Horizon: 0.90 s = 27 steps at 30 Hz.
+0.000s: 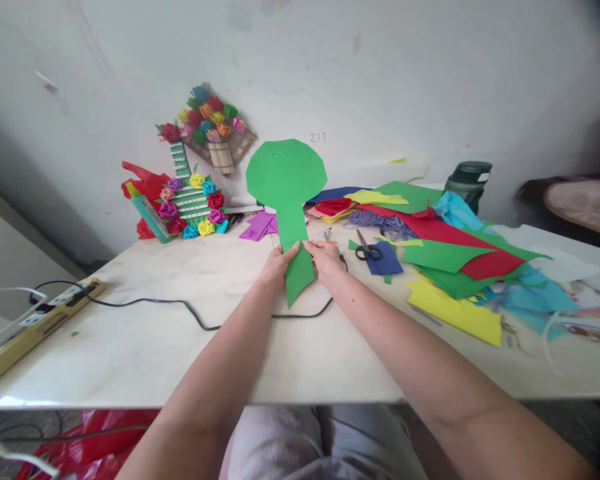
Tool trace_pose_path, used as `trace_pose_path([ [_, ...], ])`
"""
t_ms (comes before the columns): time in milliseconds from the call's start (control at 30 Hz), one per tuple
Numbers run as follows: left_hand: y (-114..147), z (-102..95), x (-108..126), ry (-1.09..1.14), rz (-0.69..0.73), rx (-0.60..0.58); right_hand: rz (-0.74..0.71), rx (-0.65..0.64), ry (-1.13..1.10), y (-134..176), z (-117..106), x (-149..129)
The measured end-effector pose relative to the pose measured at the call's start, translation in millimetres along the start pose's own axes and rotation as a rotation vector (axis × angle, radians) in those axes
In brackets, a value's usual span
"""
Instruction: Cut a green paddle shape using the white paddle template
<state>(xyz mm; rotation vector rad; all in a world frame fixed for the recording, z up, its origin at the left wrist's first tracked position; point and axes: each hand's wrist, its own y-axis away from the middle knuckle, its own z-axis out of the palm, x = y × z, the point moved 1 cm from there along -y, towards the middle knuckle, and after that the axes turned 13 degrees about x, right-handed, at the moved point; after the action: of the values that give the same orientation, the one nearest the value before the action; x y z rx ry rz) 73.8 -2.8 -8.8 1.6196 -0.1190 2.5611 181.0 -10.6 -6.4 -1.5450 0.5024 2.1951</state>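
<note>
1 yellow power strip (44, 327) at left, 1 dark flask (468, 183) at right

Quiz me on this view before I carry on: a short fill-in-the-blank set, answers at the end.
The left hand and right hand hold a paper cutout coloured ____.
The scissors have ____ handles.
The power strip lies to the ____ of the cutout.
Missing words: green; black; left.
</note>
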Motion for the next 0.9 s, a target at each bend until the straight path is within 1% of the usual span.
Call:
trace_pose_path([
  [200,-1,0.0,-1,-0.01,0.005,-0.001,0.061,-0.003,-0.01,6,-1,-9],
  [333,-2,-0.9,-2,-0.012,0.001,0.018,0.07,-0.035,0.004,8,-2,-13],
  [433,0,-0.5,-1,-0.018,-0.003,0.004,0.066,-0.051,0.009,7,-2,-13],
  [567,2,2.0,1,-0.016,-0.004,-0.012,0.024,-0.04,0.02,3,-3,-10],
  [667,2,3.4,2,-0.008,-0.016,0.015,-0.044,-0.029,0.051,0,-3,-5],
  [767,0,2.4,4,0.015,0.033,0.057,-0.107,-0.016,0.107,-1,-3,-2],
  [833,-2,0.9,5,0.031,0.082,0.079,-0.127,-0.013,0.131,-2,-3,-1],
  [900,-4,-0.8,7,0.046,0.097,0.093,-0.147,-0.017,0.149,-2,-2,0],
])
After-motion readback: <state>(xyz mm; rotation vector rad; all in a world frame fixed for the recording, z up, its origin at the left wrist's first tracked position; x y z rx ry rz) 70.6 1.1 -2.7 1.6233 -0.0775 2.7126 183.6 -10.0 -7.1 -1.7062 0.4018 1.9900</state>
